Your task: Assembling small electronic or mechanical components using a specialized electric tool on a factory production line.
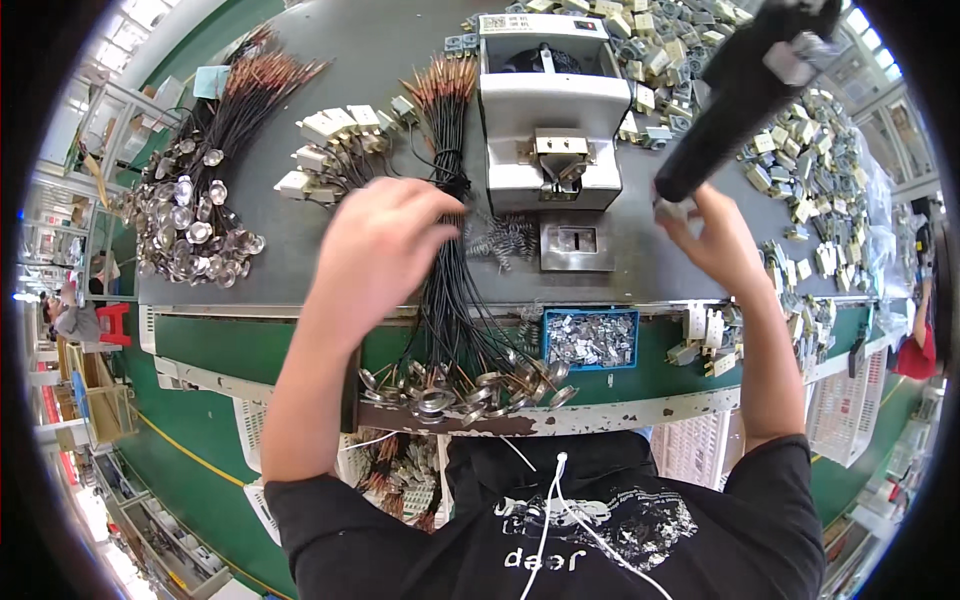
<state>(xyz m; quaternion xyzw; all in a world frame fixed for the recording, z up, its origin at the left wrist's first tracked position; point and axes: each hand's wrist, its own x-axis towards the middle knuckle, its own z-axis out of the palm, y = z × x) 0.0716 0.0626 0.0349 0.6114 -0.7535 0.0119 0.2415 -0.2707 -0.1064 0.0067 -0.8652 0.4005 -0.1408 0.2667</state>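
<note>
My left hand (385, 245) is over the left edge of a bundle of black wires (455, 270). Its thumb and forefinger are apart beside the wires, slightly smeared by motion, with nothing visible between them. The bundle has copper-coloured tips at the far end and round metal discs (435, 400) at the near end. My right hand (718, 240) is closed, its fingertips together around a small pale piece below the end of a black cylinder (735, 105); the piece's kind is unclear. A grey bench machine (555, 105) stands between the hands, with a metal block (577, 247) before it.
A blue tray (590, 312) of small metal parts sits at the front edge, near loose springs (500, 240). White connectors (335, 140) with wires lie left of the bundle, and another wire bundle (250, 100) farther left. Many pale housings (810, 180) cover the right side.
</note>
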